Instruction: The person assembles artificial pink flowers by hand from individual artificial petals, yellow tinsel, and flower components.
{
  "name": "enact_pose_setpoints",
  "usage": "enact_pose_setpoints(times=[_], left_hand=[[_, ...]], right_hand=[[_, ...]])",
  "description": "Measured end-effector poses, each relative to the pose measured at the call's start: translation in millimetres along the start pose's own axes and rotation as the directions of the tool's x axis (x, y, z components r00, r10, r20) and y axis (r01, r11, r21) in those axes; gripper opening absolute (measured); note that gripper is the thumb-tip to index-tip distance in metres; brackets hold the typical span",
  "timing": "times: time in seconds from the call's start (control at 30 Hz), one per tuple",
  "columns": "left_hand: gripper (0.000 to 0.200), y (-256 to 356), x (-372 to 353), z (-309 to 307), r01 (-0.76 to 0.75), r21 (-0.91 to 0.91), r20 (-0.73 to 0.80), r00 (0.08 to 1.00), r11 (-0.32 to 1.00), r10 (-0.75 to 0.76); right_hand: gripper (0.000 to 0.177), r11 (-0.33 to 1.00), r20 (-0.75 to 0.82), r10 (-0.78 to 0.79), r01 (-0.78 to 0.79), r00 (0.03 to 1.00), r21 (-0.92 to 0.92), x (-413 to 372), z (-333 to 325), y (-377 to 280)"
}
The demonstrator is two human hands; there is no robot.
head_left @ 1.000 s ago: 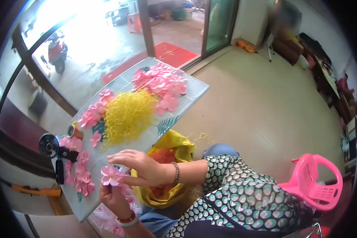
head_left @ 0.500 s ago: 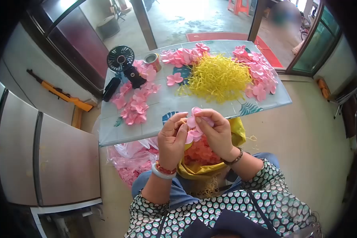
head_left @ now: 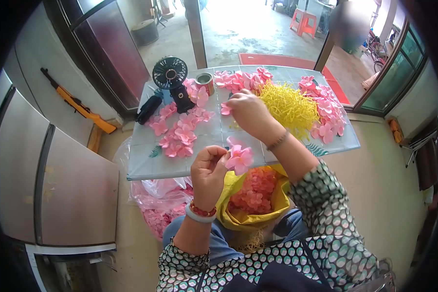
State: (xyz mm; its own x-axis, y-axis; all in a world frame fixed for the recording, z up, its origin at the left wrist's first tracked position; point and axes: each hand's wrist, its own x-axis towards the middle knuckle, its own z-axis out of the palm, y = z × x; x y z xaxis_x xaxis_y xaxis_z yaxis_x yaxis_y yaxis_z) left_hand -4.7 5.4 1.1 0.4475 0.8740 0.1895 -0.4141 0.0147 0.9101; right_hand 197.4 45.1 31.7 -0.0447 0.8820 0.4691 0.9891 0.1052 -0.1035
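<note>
My left hand [head_left: 208,173] pinches a pink artificial flower [head_left: 240,159] between thumb and fingertips, just past the table's near edge. Out over the table, my right hand [head_left: 253,115] has its fingers closed at a single pink flower [head_left: 225,109], partly covered by the fingertips. Beside that hand lies a heap of yellow shredded strands [head_left: 292,108]. Loose pink flowers [head_left: 180,136] are spread over the left part of the table, with another pile [head_left: 328,109] on the right. Below my hands, a yellow bag [head_left: 224,207] holds coral-pink flowers [head_left: 255,192].
On the table [head_left: 155,165] stand a black fan [head_left: 175,82] and an open can [head_left: 205,83], with a black case [head_left: 148,109] at the left edge. A clear plastic bag of pink petals [head_left: 163,209] sits below. A refrigerator [head_left: 78,190] is at left.
My right hand has left the flower both hands were holding and reached forward to the single flower on the table. My left hand keeps its flower. The view has shifted slightly.
</note>
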Motion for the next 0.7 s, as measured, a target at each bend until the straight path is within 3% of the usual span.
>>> enact_pose_setpoints(times=[0.07,0.13,0.17,0.3,0.4,0.43,0.53,0.63,0.7], left_hand=[[0.008,4,1,-5,-0.032,0.013,0.046,0.998,0.999,0.031],[0.007,2,5,-12,-0.079,0.018,0.072,0.994,0.997,0.078],[0.008,-1,6,-17,-0.110,0.015,0.095,0.990,0.994,0.108],[0.011,6,5,-20,-0.045,-0.054,0.068,0.996,0.998,0.049],[0.012,8,3,-23,0.030,-0.081,0.083,0.996,0.996,-0.023],[0.012,11,2,-22,0.049,-0.071,0.088,0.995,0.996,-0.043],[0.011,9,2,-18,0.045,-0.052,0.074,0.996,0.998,-0.041],[0.009,6,0,-14,0.036,-0.032,0.069,0.997,0.999,-0.033],[0.009,4,0,-11,0.025,-0.043,0.091,0.996,0.999,-0.021]], right_hand=[[0.013,0.970,0.264,0.013,0.052,0.964,-0.238,22,28,7],[0.013,0.926,0.434,0.084,0.090,0.897,-0.367,37,35,1],[0.012,0.912,0.441,0.055,0.135,0.896,-0.387,38,35,4],[0.013,0.918,0.305,0.151,-0.019,0.940,-0.397,43,49,30],[0.020,0.967,0.100,0.227,-0.211,0.969,-0.142,37,22,28],[0.029,0.973,0.088,0.222,-0.214,0.971,-0.086,35,16,29],[0.034,0.959,0.228,0.285,-0.274,0.931,-0.076,31,-2,27],[0.035,0.949,0.220,0.315,-0.309,0.923,-0.066,25,-9,26],[0.032,0.960,0.112,0.277,-0.271,0.954,-0.068,21,-10,25]])
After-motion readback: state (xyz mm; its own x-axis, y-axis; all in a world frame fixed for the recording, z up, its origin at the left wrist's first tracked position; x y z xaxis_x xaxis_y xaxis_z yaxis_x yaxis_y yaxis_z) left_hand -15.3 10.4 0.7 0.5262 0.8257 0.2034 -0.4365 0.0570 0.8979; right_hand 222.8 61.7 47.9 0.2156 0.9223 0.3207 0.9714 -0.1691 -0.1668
